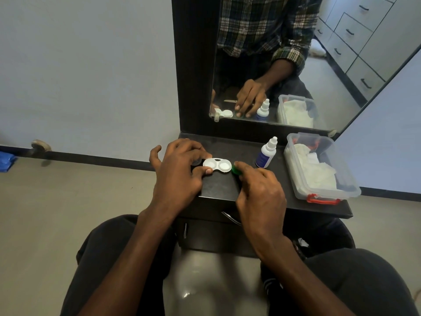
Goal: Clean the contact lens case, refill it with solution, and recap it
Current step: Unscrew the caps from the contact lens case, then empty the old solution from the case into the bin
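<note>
Here, left hand (176, 172) fingers pinch white two-well lens case (217, 165) — right hand (259, 192) fingers pinch round green cap (236, 171).

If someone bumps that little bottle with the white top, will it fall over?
Probably, quite easily. The bottle stands upright, tall and narrow on a small base, on the smooth dark shelf. It looks small and plastic, so likely light. Being round, it might roll once down.

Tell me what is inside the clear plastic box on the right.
The clear plastic box holds crumpled white cloths or tissues, with something orange-red at the back. Whatever lies beneath the white pile is covered and cannot be seen.
</note>
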